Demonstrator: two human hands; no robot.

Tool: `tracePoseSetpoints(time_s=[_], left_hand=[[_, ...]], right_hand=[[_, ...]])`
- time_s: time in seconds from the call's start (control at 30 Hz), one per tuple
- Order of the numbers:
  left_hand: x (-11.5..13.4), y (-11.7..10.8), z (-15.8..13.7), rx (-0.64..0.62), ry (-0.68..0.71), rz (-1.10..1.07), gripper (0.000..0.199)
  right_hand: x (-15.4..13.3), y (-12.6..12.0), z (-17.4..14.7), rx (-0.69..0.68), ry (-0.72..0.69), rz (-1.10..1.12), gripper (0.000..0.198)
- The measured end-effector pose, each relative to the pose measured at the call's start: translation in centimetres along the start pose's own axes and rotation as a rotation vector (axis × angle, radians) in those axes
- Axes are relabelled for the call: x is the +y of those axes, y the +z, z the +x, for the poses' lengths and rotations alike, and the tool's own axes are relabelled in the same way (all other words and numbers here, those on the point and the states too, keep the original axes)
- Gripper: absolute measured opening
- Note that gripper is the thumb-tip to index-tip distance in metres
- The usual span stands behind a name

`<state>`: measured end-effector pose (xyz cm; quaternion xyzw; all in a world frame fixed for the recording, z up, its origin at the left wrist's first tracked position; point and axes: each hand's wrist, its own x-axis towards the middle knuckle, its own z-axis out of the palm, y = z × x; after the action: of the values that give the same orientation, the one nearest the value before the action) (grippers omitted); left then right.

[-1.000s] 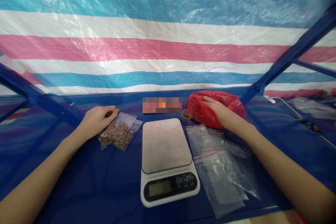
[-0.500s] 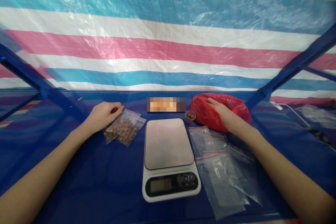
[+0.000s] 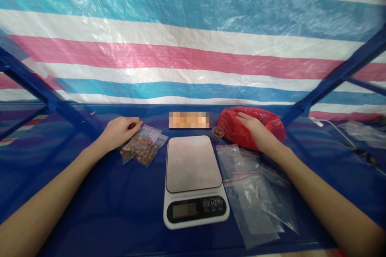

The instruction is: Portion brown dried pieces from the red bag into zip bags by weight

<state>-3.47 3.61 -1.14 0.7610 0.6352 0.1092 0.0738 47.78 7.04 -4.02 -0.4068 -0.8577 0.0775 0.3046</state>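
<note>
My left hand (image 3: 122, 129) rests at the upper edge of several small zip bags (image 3: 140, 148) filled with brown nut-like pieces; its fingers are curled, and whatever is inside them is hidden. At the right, my right hand (image 3: 255, 130) lies in the folds of a red plastic bag (image 3: 230, 130), fingers pressed on the plastic and partly covered. A kitchen scale (image 3: 194, 164) stands between my hands with a bare plate and a display that seems to read zero. Beside the red bag is a small clear cup (image 3: 217, 134) holding a few brown pieces.
Flat, unfilled zip bags (image 3: 253, 196) with red seals overlap to the right of the scale. A pixelated flat item (image 3: 189, 120) lies behind it. Blue frame bars (image 3: 327, 76) rise at both sides, before a striped sheet (image 3: 181, 54).
My hands hold nearly the same positions. The view has shifted very slightly, and the red bag's right side looks a little drawn in.
</note>
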Motion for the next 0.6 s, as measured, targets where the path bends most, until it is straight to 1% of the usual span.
tracePoseSetpoints(time_s=[0.17,0.3,0.6], left_hand=[[0.0,0.0,0.0,0.008,0.010,-0.004,0.045],[0.0,0.0,0.0,0.011,0.009,0.000,0.045],[-0.4,0.3,0.1,0.010,0.005,-0.003,0.045]], right_hand=[[-1.9,-0.9,1.2,-0.023,0.010,0.034,0.031],[-2.6,-1.2,1.3,-0.012,-0.001,0.046,0.030],[-3.2,-1.9,1.8,0.131,0.017,-0.020,0.026]])
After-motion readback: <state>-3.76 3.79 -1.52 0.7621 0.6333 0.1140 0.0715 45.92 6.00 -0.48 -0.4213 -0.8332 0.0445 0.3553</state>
